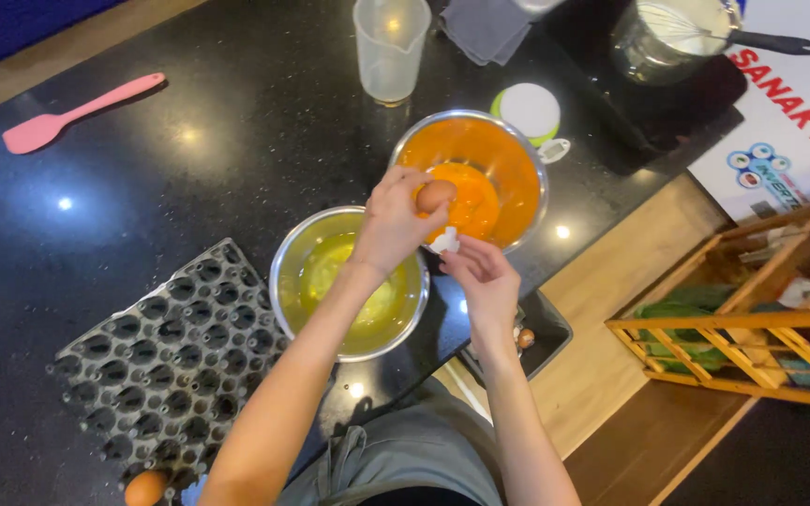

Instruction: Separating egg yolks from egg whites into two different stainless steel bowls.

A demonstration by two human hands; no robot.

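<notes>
1. Left hand (388, 223) grips a brown egg (435, 196) over the yolk bowl's (527, 164) rim.
2. Right hand (483, 280) pinches white shell (444, 242) just below — fingers narrow.
3. Whites bowl (285, 267) sits beside, on the worktop (189, 150).

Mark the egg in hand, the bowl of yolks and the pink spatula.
egg (435, 195), head view, on the brown shell showing between the fingers.
bowl of yolks (527, 159), head view, on the inner right wall.
pink spatula (35, 132), head view, on the blade.

Bare forearms, sleeveless; grey garment at waist.
</notes>
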